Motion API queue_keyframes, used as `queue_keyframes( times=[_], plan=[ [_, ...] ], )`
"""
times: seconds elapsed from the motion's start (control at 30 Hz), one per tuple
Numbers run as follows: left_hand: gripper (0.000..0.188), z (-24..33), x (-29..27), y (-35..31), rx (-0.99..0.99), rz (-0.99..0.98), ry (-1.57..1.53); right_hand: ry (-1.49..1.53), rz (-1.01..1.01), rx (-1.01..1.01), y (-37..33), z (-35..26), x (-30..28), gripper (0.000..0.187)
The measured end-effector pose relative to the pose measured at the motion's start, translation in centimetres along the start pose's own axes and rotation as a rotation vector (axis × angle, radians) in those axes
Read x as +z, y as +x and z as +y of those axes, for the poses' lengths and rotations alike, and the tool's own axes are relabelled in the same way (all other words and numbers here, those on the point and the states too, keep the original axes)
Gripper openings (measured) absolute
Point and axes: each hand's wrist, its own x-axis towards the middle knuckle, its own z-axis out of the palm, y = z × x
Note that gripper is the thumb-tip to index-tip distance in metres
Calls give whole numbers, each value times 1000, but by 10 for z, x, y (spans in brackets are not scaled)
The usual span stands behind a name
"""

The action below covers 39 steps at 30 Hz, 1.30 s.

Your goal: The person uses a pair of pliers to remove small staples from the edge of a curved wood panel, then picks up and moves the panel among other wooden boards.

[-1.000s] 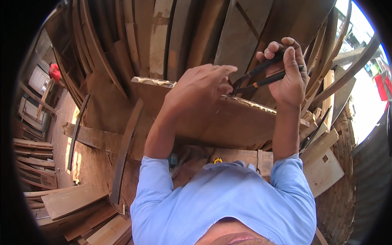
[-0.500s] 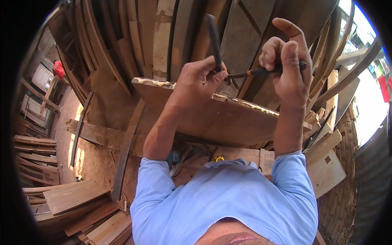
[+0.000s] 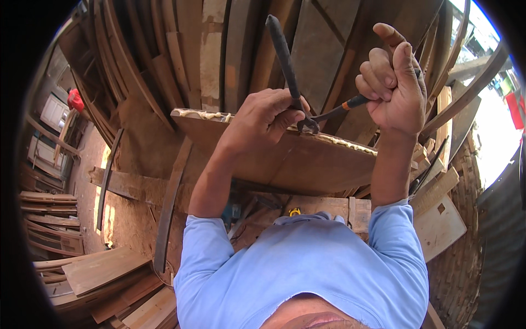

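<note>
Between my hands is a pair of pincers (image 3: 308,125) with dark handles spread wide and an orange band on one of them. My left hand (image 3: 262,118) is closed round the handle that slants upward, close to the jaws. Fingers of my right hand (image 3: 393,88) curl on the other handle, with the index finger lifted away. The jaws are at the upper edge of a brown wooden board (image 3: 307,162) that stands on edge in front of me. Lumpy pale yellow material runs along that edge. Whether the jaws grip anything is too small to tell.
Tall planks (image 3: 235,55) lean close behind the board. A dark curved strip (image 3: 171,205) stands at the left, near stacked boards (image 3: 104,268). Below the board lie a yellow tape measure (image 3: 295,211) and other tools. A person in red (image 3: 75,100) is far left.
The pincers have come down toward the board's edge, and their jaws now show beside my left hand. My right hand has shifted slightly right.
</note>
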Motion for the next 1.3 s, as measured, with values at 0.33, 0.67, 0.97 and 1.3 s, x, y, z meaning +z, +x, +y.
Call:
queue_keyframes(
  times=[0.33,0.67,0.97,1.3],
  plan=[
    [19,10,11,13,-153,-48,12,58,-70,-9,9,4,4,72],
    [16,0,12,12,67,-40,48,148,-483,62,28,12,-9,79],
    [10,-7,13,16,-26,8,46,274,-394,-158,36,26,-29,67],
    [23,1,25,27,-151,20,93,296,-129,-30,30,24,-63,49]
  ],
)
